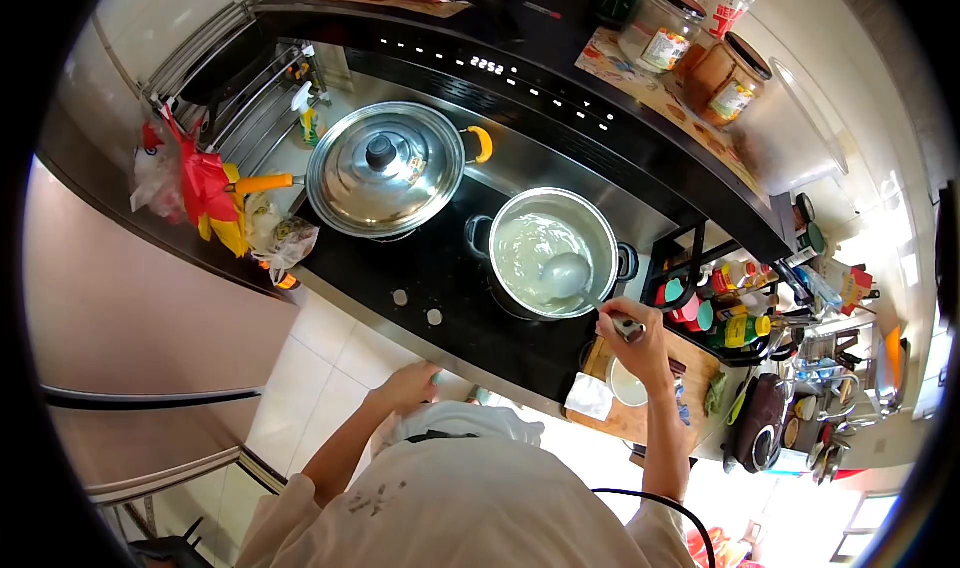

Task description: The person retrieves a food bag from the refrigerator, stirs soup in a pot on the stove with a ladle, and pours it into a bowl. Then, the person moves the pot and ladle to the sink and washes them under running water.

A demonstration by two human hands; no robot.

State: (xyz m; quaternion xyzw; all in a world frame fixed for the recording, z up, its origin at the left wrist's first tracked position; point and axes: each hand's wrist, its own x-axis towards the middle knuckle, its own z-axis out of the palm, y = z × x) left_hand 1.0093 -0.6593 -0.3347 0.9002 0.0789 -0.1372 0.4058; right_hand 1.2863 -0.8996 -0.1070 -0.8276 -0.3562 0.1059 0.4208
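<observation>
My right hand (640, 343) is closed around the handle of a metal ladle (566, 275). The ladle's round bowl sits in cloudy, pale liquid (530, 243) inside a steel pot (605, 230) with dark side handles. Streaks and ripples show on the liquid's surface. Down by the counter's front edge is my left hand (408, 386), its fingers curled in; whatever they may hold is hidden. On the left of the black cooktop (440, 288) stands a wide pan under a shiny steel lid (385, 163), with yellow-orange handles.
Right of the pot, a wooden board (650, 423) carries a white bowl (626, 383) and a white cloth or paper (589, 397). A range hood (560, 98) with jars (727, 78) overhangs the back. Bottles (742, 331) crowd the right; bags (208, 188) hang left.
</observation>
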